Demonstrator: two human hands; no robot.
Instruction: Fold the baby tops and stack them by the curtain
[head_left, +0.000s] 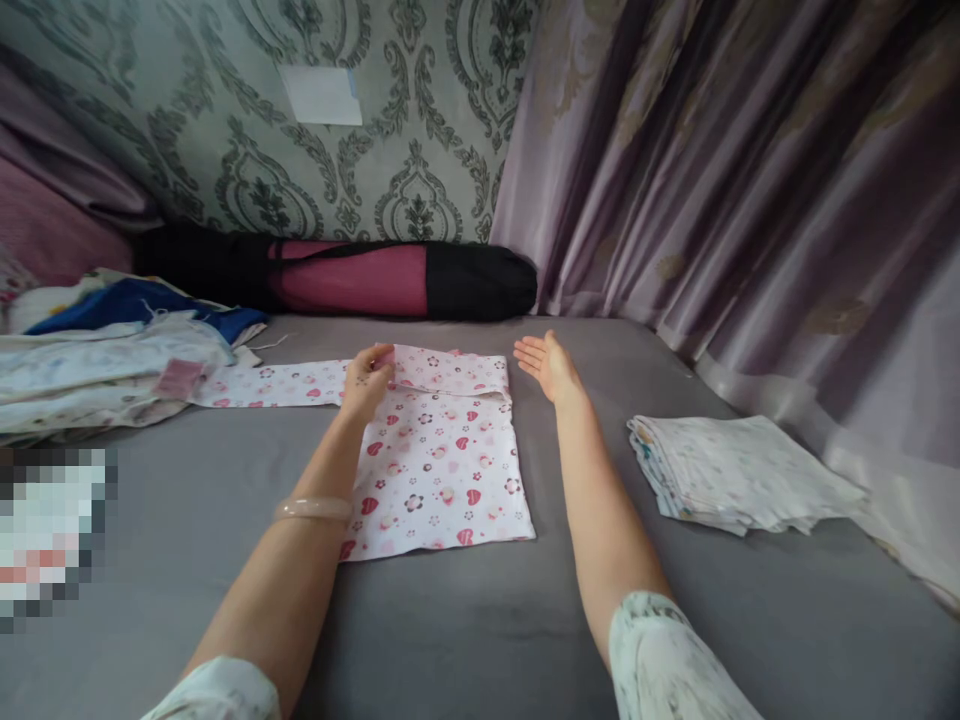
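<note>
While the left hand (367, 382) pinches the heart-print cloth (442, 470) at its eleven o'clock, the right hand (553, 368), grip spread, is just beside its one o'clock corner.

A flat grey surface (465, 640) bears a white heart-printed cloth (442, 470), a folded cloth stack (735, 465) at right, piled fabrics (142, 345) at left, and a long black-and-pink bag (352, 280) behind.

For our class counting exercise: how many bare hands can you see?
2: the left hand at the far part of the heart-print cloth, and the right hand held open beside it, not touching.
</note>
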